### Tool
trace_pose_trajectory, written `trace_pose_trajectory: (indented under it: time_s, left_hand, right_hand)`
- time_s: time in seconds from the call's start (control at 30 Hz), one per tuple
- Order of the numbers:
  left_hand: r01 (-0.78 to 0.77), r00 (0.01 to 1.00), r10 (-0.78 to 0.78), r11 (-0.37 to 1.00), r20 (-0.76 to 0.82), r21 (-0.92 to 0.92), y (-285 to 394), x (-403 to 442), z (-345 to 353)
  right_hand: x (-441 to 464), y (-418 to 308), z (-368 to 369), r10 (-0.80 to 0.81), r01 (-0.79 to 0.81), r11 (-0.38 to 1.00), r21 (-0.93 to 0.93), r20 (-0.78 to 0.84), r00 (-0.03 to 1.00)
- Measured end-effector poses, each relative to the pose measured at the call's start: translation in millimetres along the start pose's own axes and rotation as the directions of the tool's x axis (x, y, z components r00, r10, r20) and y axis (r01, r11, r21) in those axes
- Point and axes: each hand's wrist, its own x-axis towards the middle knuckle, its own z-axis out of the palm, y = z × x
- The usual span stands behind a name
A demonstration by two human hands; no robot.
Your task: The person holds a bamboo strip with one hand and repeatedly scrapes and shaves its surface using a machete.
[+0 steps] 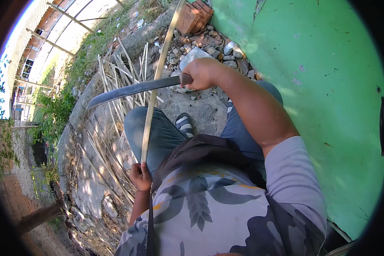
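My right hand [202, 73] is closed round the dark handle of a machete [130, 90]. Its long, curved blade points left and crosses a pale bamboo strip [159, 68]; whether the two touch, I cannot tell. The strip is long and narrow and runs up past the top edge of the view. Down by my left knee, my left hand [141, 176] grips the strip's lower end, thumb along it. Behind the blade lies a heap of cut strips [121, 70] on the ground, with more loose strips [104, 160] nearer to me on the left.
A green wall [320, 81] rises close on my right. Rubble stones [230, 55] and orange hollow bricks [195, 17] lie ahead at its foot. My sandalled foot [184, 123] rests on rough concrete. Plants [57, 111] and a wooden log [40, 217] are off to the left.
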Motion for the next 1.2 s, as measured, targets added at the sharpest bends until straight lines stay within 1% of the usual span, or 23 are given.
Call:
trace_pose_trajectory:
  time_s: [0.07,0.17,0.47,0.6,0.83,0.93,1.03,1.13,1.2]
  left_hand:
    - [-0.012,1.000,0.012,1.000,-0.002,0.005,4.4,0.6,0.2]
    - [-0.012,1.000,0.012,1.000,0.003,0.012,5.8,1.6,-1.2]
    - [-0.013,1.000,0.013,1.000,-0.003,0.026,8.8,0.8,-0.5]
    - [-0.046,0.999,0.047,0.998,-0.010,0.049,-9.9,0.1,1.9]
    - [-0.056,0.998,0.056,0.998,-0.001,0.017,-1.9,1.8,1.1]
    - [-0.018,1.000,0.018,0.997,0.006,-0.071,-12.9,-0.4,3.3]
    - [0.002,1.000,-0.001,0.999,0.024,-0.054,-13.9,-1.3,1.6]
    - [-0.063,0.998,0.063,0.998,0.011,-0.015,-13.3,0.1,0.9]
    - [-0.034,0.999,0.035,0.999,0.013,-0.022,-10.9,-0.2,1.1]
  right_hand:
    - [2.4,4.2,5.8,-0.019,0.019,1.000,0.008,-0.028,0.999]
    - [-3.3,-2.2,-0.2,-0.006,0.005,1.000,-0.026,-0.033,0.999]
    - [-5.6,-2.2,3.0,-0.070,0.076,0.994,0.074,-0.085,0.994]
    - [-3.9,0.9,3.7,-0.062,0.065,0.997,0.041,-0.085,0.994]
    - [-5.8,-1.4,0.8,-0.086,0.089,0.996,0.028,-0.083,0.993]
    - [-3.7,-0.1,2.7,-0.081,0.082,0.997,0.012,-0.067,0.994]
    - [-4.6,-2.4,1.1,-0.066,0.067,0.998,0.010,-0.049,0.997]
    - [-3.3,-1.7,2.9,-0.075,0.075,0.997,-0.005,-0.056,0.996]
    - [-2.7,-1.8,3.8,-0.077,0.077,0.997,-0.010,-0.055,0.996]
